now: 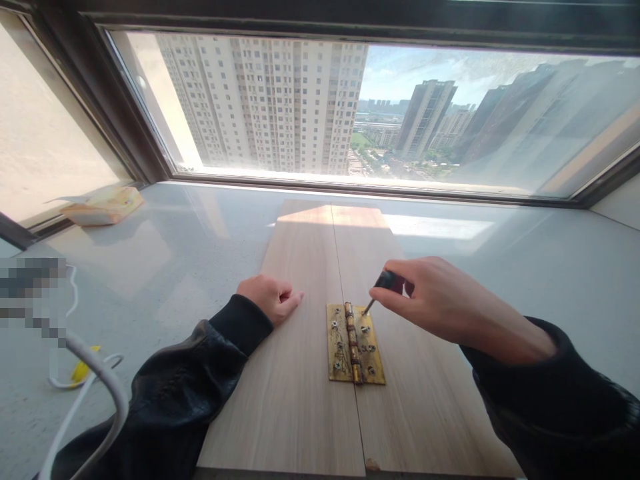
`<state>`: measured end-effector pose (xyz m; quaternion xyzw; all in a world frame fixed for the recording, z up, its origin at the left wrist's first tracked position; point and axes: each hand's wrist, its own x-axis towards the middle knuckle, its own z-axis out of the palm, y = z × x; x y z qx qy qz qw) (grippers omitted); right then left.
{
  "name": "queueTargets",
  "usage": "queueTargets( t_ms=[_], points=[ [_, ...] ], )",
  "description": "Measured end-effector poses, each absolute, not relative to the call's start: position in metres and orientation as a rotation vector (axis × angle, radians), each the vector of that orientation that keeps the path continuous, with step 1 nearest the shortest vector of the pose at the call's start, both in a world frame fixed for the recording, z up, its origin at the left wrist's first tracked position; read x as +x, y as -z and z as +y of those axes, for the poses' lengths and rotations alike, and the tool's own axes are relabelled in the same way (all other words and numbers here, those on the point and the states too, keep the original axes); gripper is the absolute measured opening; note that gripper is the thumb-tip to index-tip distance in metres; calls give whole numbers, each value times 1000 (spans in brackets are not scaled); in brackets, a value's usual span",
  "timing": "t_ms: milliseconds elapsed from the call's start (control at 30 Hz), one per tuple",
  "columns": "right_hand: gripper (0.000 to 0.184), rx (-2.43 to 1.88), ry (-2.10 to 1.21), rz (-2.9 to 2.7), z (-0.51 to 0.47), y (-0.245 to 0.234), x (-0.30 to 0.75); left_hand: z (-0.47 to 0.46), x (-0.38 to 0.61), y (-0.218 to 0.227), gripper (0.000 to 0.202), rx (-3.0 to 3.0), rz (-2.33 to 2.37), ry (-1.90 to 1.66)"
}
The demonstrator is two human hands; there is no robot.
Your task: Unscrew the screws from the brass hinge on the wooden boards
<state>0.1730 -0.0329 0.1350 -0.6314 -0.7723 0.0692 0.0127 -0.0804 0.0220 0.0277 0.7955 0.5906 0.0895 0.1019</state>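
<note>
A worn brass hinge (333, 347) lies flat across the seam of two pale wooden boards (300, 407), with screws in both leaves. My right hand (425, 290) is closed around the dark handle of a screwdriver (388, 283). Its thin shaft slants down and left, and the tip meets the hinge's right leaf near the top screw. My fingers hide part of the handle. On the left board rests my left hand (270, 298), loosely curled, thumb side toward the hinge but apart from it. Nothing shows in it.
The boards lie on a pale, speckled sill (215, 233) below a dark-framed window (320, 183). A crumpled packet (104, 207) sits at the back left corner. White cable (103, 360) loops near my left sleeve, by a small yellow item (84, 365). The right board's near edge is chipped.
</note>
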Motion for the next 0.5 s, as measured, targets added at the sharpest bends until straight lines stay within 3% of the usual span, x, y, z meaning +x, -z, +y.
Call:
queueTargets(
  t_ms=[100,267,500],
  points=[
    [41,-2112,-100,-2384,-32,-133,173,22,-80,-28,48,2352,1746,-277],
    [70,-2261,-67,-2330,-36,-135,169,22,-80,-27,48,2357,1741,-283],
    [53,-2140,-82,-2427,-37,-133,169,23,-79,-28,47,2353,1736,-279]
  ],
)
